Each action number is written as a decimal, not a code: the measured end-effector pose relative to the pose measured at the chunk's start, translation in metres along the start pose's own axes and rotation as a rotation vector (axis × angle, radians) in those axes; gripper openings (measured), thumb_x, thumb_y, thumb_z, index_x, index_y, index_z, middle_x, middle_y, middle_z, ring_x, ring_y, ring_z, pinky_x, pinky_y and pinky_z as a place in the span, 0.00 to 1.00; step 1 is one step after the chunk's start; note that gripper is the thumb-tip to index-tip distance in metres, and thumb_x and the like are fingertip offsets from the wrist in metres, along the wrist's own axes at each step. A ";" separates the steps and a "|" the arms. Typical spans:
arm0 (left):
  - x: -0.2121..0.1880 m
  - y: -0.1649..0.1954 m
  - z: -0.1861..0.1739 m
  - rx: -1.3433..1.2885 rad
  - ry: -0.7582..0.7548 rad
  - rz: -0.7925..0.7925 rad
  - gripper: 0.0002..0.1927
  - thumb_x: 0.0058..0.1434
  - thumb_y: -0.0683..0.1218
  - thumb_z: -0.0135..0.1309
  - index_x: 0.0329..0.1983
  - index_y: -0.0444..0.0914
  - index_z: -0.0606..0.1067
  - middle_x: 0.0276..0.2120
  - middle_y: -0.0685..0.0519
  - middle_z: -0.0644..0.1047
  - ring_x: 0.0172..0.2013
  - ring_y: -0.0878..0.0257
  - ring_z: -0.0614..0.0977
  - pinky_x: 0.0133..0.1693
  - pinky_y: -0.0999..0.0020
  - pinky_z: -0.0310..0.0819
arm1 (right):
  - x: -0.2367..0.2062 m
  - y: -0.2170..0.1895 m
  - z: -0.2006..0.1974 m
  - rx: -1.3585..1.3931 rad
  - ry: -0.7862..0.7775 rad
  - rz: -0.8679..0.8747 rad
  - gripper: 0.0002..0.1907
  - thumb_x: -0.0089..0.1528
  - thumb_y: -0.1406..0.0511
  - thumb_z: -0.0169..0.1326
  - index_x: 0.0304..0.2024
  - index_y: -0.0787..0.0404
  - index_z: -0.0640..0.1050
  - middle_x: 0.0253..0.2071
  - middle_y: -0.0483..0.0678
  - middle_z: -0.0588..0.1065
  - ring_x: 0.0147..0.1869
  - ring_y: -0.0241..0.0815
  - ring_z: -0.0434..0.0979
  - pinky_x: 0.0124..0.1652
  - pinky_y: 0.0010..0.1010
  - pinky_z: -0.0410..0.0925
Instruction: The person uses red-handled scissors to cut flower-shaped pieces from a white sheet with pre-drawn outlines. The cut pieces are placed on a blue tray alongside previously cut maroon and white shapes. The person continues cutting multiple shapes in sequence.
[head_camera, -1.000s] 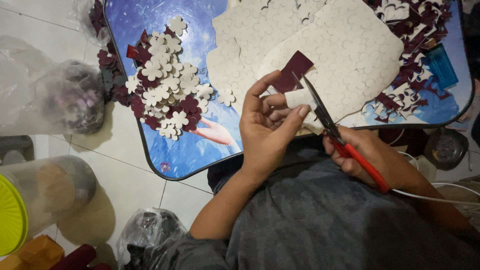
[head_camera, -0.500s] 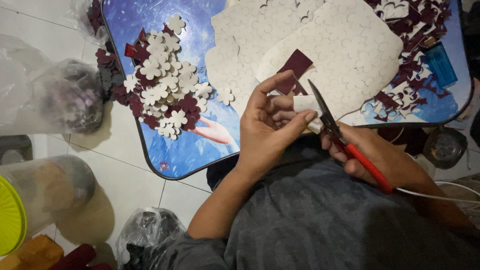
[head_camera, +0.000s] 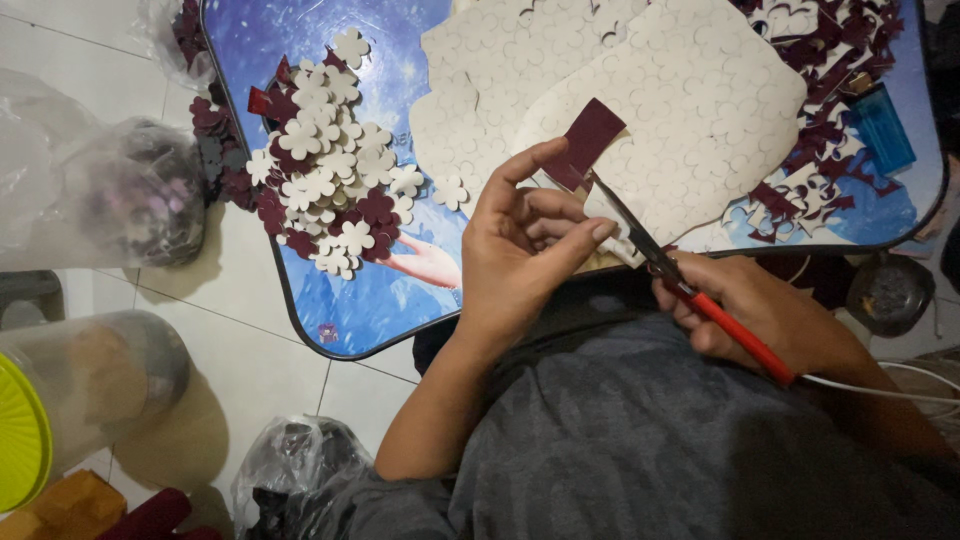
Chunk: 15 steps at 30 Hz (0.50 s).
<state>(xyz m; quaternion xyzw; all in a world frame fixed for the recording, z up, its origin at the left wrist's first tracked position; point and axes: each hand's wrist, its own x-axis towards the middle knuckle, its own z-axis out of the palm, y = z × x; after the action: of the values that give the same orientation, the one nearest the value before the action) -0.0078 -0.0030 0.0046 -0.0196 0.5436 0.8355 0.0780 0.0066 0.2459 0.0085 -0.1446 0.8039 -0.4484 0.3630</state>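
Observation:
My left hand (head_camera: 520, 255) pinches a small strip of sheet material (head_camera: 590, 140), dark maroon on one side and white on the other, above the near edge of a blue picture tray table (head_camera: 370, 310). My right hand (head_camera: 760, 315) grips red-handled scissors (head_camera: 690, 285), whose blades meet the strip just below my left fingertips. A pile of cut flower shapes (head_camera: 330, 195), white and maroon, lies on the table's left part. Large white sheets marked with flower outlines (head_camera: 700, 100) cover the middle.
Maroon offcuts (head_camera: 830, 40) and a blue lighter (head_camera: 885, 130) lie at the table's right. Clear plastic bags (head_camera: 120, 195) sit on the tiled floor at left, a plastic jar with a yellow-green lid (head_camera: 60, 400) at lower left, a dark bag (head_camera: 290, 480) below. A white cable (head_camera: 880, 385) runs right.
Both hands have shifted slightly; the scissors have worked a little further along the strip, which my left hand has turned a little.

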 end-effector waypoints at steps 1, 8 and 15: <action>0.000 0.000 -0.001 -0.006 0.003 -0.002 0.35 0.62 0.32 0.62 0.71 0.31 0.63 0.38 0.50 0.80 0.38 0.68 0.83 0.42 0.76 0.81 | 0.000 0.001 0.000 -0.004 -0.004 0.008 0.48 0.47 0.23 0.38 0.34 0.57 0.75 0.19 0.41 0.69 0.22 0.35 0.70 0.23 0.29 0.65; 0.001 -0.001 -0.002 -0.014 0.020 0.014 0.34 0.62 0.33 0.62 0.70 0.30 0.64 0.39 0.50 0.80 0.38 0.68 0.83 0.41 0.76 0.81 | 0.000 0.009 0.001 0.002 -0.010 0.005 0.47 0.46 0.23 0.40 0.30 0.57 0.74 0.17 0.42 0.69 0.19 0.37 0.70 0.21 0.31 0.65; 0.002 -0.004 -0.003 0.040 0.034 0.021 0.32 0.63 0.34 0.62 0.70 0.31 0.65 0.39 0.51 0.79 0.40 0.68 0.83 0.42 0.76 0.81 | 0.001 0.006 0.001 -0.043 -0.013 0.044 0.47 0.44 0.24 0.40 0.33 0.57 0.74 0.16 0.42 0.69 0.18 0.37 0.71 0.21 0.31 0.66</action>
<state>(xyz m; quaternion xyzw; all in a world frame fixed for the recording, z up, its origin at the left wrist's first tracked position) -0.0090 -0.0043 -0.0006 -0.0265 0.5615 0.8248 0.0603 0.0073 0.2478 0.0027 -0.1377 0.8141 -0.4219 0.3746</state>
